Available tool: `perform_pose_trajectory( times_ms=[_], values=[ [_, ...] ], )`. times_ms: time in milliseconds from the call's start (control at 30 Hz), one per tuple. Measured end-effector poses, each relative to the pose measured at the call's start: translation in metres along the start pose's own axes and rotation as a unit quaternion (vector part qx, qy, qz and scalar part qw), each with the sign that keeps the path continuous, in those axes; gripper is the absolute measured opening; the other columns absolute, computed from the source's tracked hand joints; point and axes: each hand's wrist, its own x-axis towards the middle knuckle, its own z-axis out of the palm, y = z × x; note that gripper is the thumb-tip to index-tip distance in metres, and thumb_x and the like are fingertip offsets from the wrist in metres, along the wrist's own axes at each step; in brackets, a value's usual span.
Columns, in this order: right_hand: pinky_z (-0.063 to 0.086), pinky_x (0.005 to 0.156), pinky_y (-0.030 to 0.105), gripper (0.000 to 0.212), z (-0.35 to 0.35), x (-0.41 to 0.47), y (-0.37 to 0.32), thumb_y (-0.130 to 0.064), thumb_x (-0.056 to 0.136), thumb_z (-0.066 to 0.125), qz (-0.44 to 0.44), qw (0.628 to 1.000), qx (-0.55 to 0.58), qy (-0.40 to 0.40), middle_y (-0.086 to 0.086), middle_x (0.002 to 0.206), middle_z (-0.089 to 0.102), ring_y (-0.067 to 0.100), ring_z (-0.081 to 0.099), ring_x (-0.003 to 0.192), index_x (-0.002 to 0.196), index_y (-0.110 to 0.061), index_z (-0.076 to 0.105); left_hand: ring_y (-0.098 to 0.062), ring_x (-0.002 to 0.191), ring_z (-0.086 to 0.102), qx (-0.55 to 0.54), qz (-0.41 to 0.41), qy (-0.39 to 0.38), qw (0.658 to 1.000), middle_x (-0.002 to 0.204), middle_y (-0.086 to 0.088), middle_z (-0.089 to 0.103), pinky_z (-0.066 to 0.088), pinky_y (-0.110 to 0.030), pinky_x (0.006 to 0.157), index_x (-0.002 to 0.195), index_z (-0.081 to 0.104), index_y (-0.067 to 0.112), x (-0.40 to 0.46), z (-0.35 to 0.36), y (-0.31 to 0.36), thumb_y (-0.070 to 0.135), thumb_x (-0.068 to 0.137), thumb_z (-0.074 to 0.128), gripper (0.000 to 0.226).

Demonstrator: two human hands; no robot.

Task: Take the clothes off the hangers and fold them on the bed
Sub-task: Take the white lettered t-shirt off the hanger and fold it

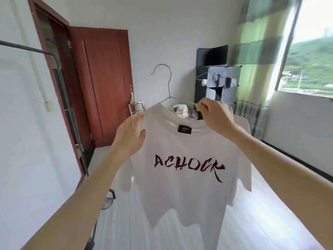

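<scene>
Held up above the bed (pixel 261 222), the limp, light white T-shirt (pixel 182 177) hangs on a thin wire hanger (pixel 168 87); the right hand (pixel 214 114) pinches the hanger's arm at the collar, the left hand (pixel 130 136) holds the shoulder fabric, best slid off there

A home bedroom: red wooden door (pixel 102 83), curtained window (pixel 310 56), clothes rail (pixel 27 48), cube shelves (pixel 221 83).

We can read "ACHOCK" across the chest of the white tee (pixel 182 177), in black brush letters edged with red. The little black neck label (pixel 184 129) has a logo, maybe a "D", too small to tell.
</scene>
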Motion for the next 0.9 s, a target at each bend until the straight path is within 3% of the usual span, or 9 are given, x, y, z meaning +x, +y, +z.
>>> perform_pose_trajectory(
  times_ms=[167, 267, 400, 500, 533, 667, 733, 800, 900],
  values=[
    [0.033, 0.062, 0.028, 0.036, -0.143, -0.078, 0.105, -0.027, 0.098, 0.040, 0.079, 0.994, -0.057, 0.054, -0.006, 0.064, 0.058, 0.024, 0.054, 0.071, 0.067, -0.020, 0.057, -0.027, 0.135, 0.032, -0.032, 0.113, 0.006, 0.993, 0.145, -0.010, 0.038, 0.023, -0.050, 0.111, 0.143, 0.033, 0.012, 0.000, 0.050, 0.161, 0.018, 0.096, 0.045, 0.049],
    [0.036, 0.068, 0.030, 0.031, -0.222, -0.127, 0.153, -0.028, 0.097, 0.042, 0.105, 0.987, -0.085, 0.093, -0.001, 0.075, 0.065, 0.025, 0.060, 0.081, 0.087, -0.015, 0.068, -0.031, 0.130, 0.039, -0.110, 0.142, 0.032, 0.983, 0.139, -0.013, 0.044, 0.024, -0.051, 0.111, 0.138, 0.039, 0.008, -0.015, 0.064, 0.258, 0.016, 0.096, 0.045, 0.044],
    [0.032, 0.069, 0.029, 0.028, -0.333, -0.204, 0.209, -0.030, 0.098, 0.043, 0.156, 0.971, -0.143, 0.109, -0.012, 0.057, 0.044, 0.019, 0.049, 0.073, 0.091, -0.016, 0.067, -0.027, 0.125, 0.045, -0.238, 0.187, 0.033, 0.953, 0.133, -0.009, 0.049, 0.017, -0.052, 0.112, 0.135, 0.040, 0.010, -0.049, 0.079, 0.392, 0.023, 0.099, 0.040, 0.037],
    [0.036, 0.073, 0.030, 0.026, -0.388, -0.254, 0.235, -0.031, 0.097, 0.045, 0.189, 0.959, -0.185, 0.104, -0.007, 0.062, 0.050, 0.017, 0.048, 0.072, 0.090, -0.018, 0.066, -0.031, 0.110, 0.054, -0.299, 0.225, -0.018, 0.927, 0.119, -0.014, 0.058, 0.037, -0.034, 0.088, 0.127, 0.050, 0.007, -0.068, 0.091, 0.469, 0.024, 0.101, 0.038, 0.033],
    [0.037, 0.072, 0.030, 0.026, -0.412, -0.276, 0.247, -0.031, 0.097, 0.045, 0.215, 0.949, -0.207, 0.100, -0.005, 0.065, 0.053, 0.017, 0.048, 0.071, 0.085, -0.019, 0.065, -0.032, 0.101, 0.057, -0.334, 0.219, -0.047, 0.916, 0.108, -0.015, 0.061, 0.034, -0.028, 0.076, 0.121, 0.054, 0.005, -0.081, 0.095, 0.503, 0.022, 0.101, 0.039, 0.030],
    [0.033, 0.060, 0.027, 0.033, -0.460, -0.336, 0.272, -0.029, 0.095, 0.051, 0.282, 0.938, -0.194, 0.056, -0.008, 0.056, 0.050, 0.012, 0.048, 0.058, 0.062, -0.025, 0.053, -0.029, 0.076, 0.053, -0.432, 0.190, -0.118, 0.874, 0.080, -0.009, 0.057, 0.025, -0.022, 0.062, 0.103, 0.061, -0.001, -0.125, 0.120, 0.573, 0.014, 0.100, 0.043, 0.023],
    [0.034, 0.063, 0.023, 0.018, -0.479, -0.367, 0.286, -0.033, 0.093, 0.055, 0.325, 0.927, -0.181, 0.049, -0.005, 0.073, 0.061, 0.013, 0.056, 0.071, 0.086, -0.021, 0.068, -0.024, 0.073, 0.049, -0.450, 0.199, -0.148, 0.858, 0.080, -0.010, 0.059, 0.026, -0.022, 0.061, 0.102, 0.061, 0.000, -0.148, 0.134, 0.600, 0.013, 0.100, 0.042, 0.023],
    [0.037, 0.061, 0.018, 0.023, -0.498, -0.403, 0.298, -0.034, 0.092, 0.058, 0.373, 0.914, -0.156, 0.040, -0.002, 0.088, 0.063, 0.010, 0.056, 0.074, 0.106, -0.018, 0.067, -0.022, 0.075, 0.049, -0.461, 0.205, -0.176, 0.845, 0.082, -0.008, 0.059, 0.028, -0.021, 0.062, 0.103, 0.062, -0.001, -0.164, 0.146, 0.620, 0.013, 0.100, 0.042, 0.024],
    [0.040, 0.066, 0.014, 0.015, -0.521, -0.458, 0.307, -0.027, 0.090, 0.061, 0.451, 0.885, -0.108, 0.031, -0.003, 0.087, 0.064, 0.003, 0.053, 0.070, 0.101, -0.021, 0.068, -0.021, 0.078, 0.049, -0.469, 0.206, -0.202, 0.834, 0.084, -0.007, 0.057, 0.028, -0.018, 0.063, 0.103, 0.063, -0.003, -0.178, 0.160, 0.642, 0.011, 0.099, 0.043, 0.025]
  ],
)
